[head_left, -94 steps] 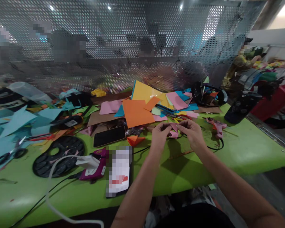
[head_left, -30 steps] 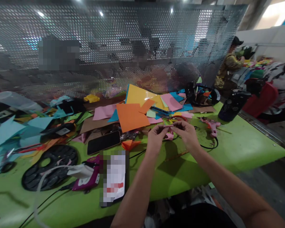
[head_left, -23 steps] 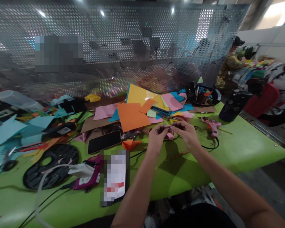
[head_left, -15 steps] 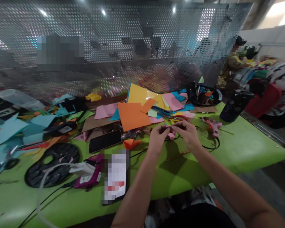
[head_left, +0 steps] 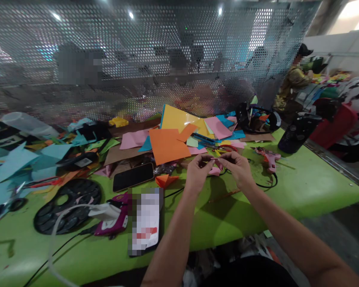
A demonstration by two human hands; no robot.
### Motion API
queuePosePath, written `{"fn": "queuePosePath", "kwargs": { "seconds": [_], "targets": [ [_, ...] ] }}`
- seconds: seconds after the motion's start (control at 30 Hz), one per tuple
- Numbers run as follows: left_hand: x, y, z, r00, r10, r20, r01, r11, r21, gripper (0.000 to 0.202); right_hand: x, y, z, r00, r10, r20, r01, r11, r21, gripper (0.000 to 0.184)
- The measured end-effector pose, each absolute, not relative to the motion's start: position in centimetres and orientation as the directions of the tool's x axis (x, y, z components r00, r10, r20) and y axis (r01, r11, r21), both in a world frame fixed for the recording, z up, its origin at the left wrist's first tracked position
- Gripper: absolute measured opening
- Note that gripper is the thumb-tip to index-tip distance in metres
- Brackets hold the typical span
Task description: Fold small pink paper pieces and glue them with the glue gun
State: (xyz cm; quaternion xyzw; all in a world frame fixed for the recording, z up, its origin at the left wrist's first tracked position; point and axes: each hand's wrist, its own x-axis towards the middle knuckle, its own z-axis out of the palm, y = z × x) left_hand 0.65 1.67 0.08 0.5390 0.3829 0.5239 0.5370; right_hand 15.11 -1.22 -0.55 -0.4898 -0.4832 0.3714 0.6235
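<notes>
My left hand (head_left: pixel 198 172) and my right hand (head_left: pixel 237 169) meet above the green table (head_left: pixel 302 187), fingertips pinched together on a small piece of pink paper (head_left: pixel 215 169). Both hands are closed on it and hide most of it. A folded orange paper piece (head_left: pixel 165 180) lies just left of my left hand. A large orange sheet (head_left: pixel 166 145) lies beyond the hands, in a pile of coloured paper sheets (head_left: pixel 194 126).
A black phone (head_left: pixel 133 177) lies left of the hands, with a second phone (head_left: pixel 145 222) and a purple glue gun (head_left: pixel 111 220) nearer me. A pink glue gun (head_left: pixel 268 158), a dark bottle (head_left: pixel 296 132), a black round tray (head_left: pixel 66 204) and scissors (head_left: pixel 6 204) also lie about. Perforated metal screen (head_left: pixel 137 59) behind; people at the right.
The hands have stayed in place, working the pink paper with small finger movements. The view has shifted slightly. Nothing else on the table has moved.
</notes>
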Motion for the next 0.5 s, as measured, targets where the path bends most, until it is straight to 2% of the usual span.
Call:
{"fn": "queuePosePath", "kwargs": {
  "seconds": [0.5],
  "targets": [
    [0.61,1.53,0.28,0.163,0.979,0.126,-0.148,-0.102,0.984,0.02,15.26,-1.34,-0.77,0.241,0.94,0.242,-0.023,0.254,-0.967,0.023]
  ]
}}
